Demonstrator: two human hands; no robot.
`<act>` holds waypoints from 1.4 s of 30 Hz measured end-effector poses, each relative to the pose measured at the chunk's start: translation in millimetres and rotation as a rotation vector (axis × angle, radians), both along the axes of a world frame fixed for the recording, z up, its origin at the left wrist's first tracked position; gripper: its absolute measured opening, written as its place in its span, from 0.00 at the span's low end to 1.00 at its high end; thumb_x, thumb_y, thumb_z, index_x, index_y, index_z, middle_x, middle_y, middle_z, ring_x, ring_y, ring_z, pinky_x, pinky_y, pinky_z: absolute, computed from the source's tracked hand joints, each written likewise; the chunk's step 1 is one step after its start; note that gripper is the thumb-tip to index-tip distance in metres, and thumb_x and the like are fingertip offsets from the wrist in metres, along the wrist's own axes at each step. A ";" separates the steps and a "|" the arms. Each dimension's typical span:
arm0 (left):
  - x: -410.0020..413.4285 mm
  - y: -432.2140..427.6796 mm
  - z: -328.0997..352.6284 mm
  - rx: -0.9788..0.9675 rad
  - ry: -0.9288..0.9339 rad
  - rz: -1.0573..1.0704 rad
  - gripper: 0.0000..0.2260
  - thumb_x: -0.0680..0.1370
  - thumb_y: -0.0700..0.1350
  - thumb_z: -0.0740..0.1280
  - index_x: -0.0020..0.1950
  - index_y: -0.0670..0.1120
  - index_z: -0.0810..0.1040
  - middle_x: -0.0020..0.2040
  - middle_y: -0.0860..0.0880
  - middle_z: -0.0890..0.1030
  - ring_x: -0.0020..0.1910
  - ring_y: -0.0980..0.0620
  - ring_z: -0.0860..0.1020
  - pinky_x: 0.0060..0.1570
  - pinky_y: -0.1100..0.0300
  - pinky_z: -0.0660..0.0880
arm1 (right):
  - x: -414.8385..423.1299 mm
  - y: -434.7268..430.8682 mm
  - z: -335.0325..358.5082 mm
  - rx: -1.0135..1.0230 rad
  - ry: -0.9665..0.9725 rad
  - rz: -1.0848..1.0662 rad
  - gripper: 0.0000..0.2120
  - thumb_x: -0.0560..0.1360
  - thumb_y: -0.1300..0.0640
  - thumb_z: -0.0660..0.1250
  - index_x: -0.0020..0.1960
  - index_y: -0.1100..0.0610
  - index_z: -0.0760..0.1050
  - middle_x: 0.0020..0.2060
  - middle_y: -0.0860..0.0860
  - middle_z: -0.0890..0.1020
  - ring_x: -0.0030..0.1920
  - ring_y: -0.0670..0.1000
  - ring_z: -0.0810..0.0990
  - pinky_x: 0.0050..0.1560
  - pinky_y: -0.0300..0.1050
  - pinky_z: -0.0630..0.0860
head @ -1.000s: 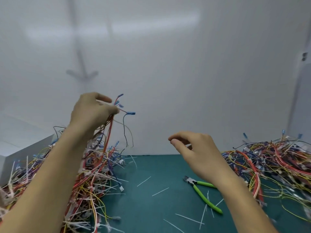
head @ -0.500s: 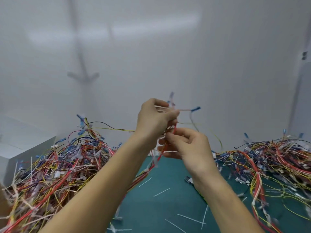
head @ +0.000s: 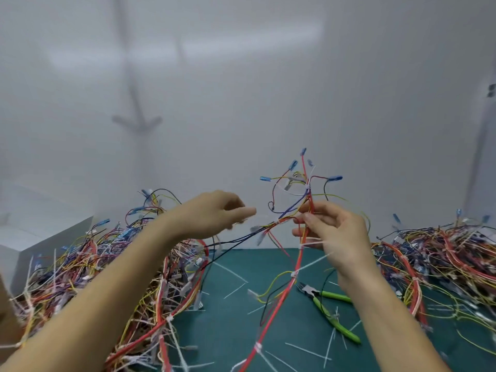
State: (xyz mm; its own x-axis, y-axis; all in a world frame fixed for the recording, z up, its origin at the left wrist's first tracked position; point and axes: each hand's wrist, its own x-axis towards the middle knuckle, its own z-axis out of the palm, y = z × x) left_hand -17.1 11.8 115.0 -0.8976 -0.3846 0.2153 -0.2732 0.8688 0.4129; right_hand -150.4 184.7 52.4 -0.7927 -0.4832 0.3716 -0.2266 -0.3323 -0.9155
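Green desk [head: 228,331], white wall behind: right hand [head: 335,232] pinched the wire harness [head: 308,194] aloft over mid-desk, fingers curled on its red trunk; left hand [head: 212,216] hovered beside, fingers loose, empty. Untangling step, I'd judge; next, snipping ties would need the cutters [head: 312,293].

No readable text, labels, brands or numbers anywhere in view.

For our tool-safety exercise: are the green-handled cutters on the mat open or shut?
Open: the cutters lie unheld on the mat, green handles spread apart, tips slightly parted.
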 end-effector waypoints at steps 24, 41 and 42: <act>3.8 -36.7 -21.8 0.005 0.445 0.060 0.33 0.74 0.69 0.53 0.19 0.47 0.67 0.20 0.50 0.71 0.22 0.56 0.69 0.36 0.57 0.67 | -4.4 -0.4 -3.6 0.027 0.036 0.013 0.07 0.78 0.67 0.66 0.48 0.57 0.80 0.36 0.52 0.87 0.33 0.52 0.86 0.31 0.39 0.80; 11.0 -76.4 -5.3 0.286 1.009 0.512 0.30 0.80 0.63 0.58 0.29 0.40 0.73 0.26 0.47 0.73 0.29 0.45 0.72 0.37 0.52 0.69 | -0.6 -8.6 -3.0 0.083 -0.168 0.144 0.10 0.81 0.66 0.57 0.43 0.57 0.71 0.26 0.48 0.69 0.19 0.42 0.56 0.19 0.31 0.52; 12.8 -80.5 -4.5 0.260 1.014 0.576 0.30 0.80 0.63 0.57 0.29 0.41 0.74 0.27 0.46 0.75 0.30 0.46 0.72 0.37 0.53 0.68 | -2.7 -7.2 -2.2 0.061 -0.191 0.149 0.09 0.81 0.65 0.58 0.43 0.58 0.71 0.25 0.48 0.67 0.19 0.42 0.55 0.19 0.31 0.51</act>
State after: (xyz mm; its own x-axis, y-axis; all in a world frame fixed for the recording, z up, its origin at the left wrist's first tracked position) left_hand -4.3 -68.7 110.5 -0.0448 -0.8118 0.5822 -0.0432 0.5839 0.8107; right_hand -153.1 177.4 50.2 -0.7643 -0.6168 0.1881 0.0003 -0.2920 -0.9564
